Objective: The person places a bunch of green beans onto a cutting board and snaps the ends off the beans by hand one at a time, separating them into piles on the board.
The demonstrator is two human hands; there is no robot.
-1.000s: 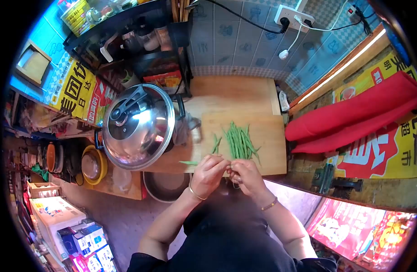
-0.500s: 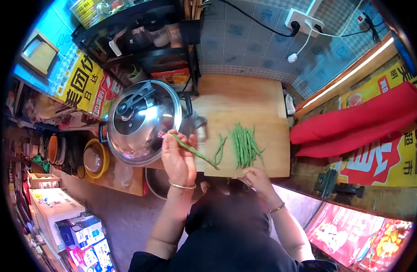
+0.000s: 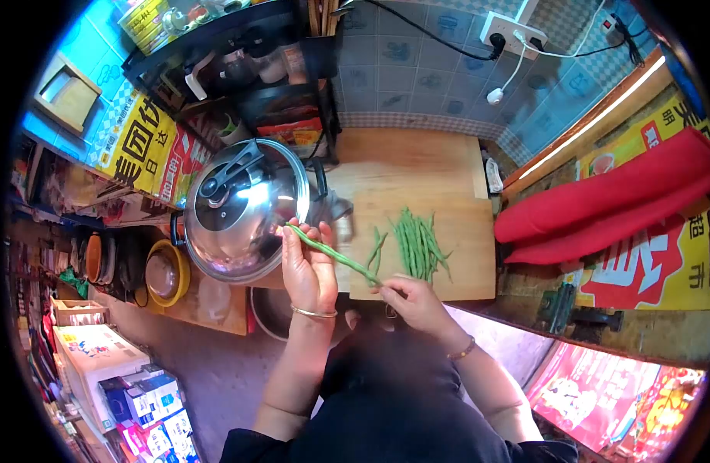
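Observation:
A long green bean (image 3: 336,255) stretches between my two hands, over the near left edge of the wooden cutting board (image 3: 463,282). My left hand (image 3: 309,266) pinches its upper end, in front of the lidded pot. Thumb and fingers of my right hand (image 3: 417,305) close on its lower end. On the board lies a bunch of green beans (image 3: 418,247), pointing away from me. One or two separate beans (image 3: 377,248) rest just left of that bunch.
A large steel pot with a shiny lid (image 3: 247,208) stands left of the board. Behind it is a black shelf (image 3: 216,100) with jars. Red cloth (image 3: 602,201) lies to the right. A yellow basin (image 3: 178,282) sits at the far left.
My right hand has moved left from the near edge by the bunch and taken the bean's lower end. My left hand keeps its hold, and the view has shifted slightly.

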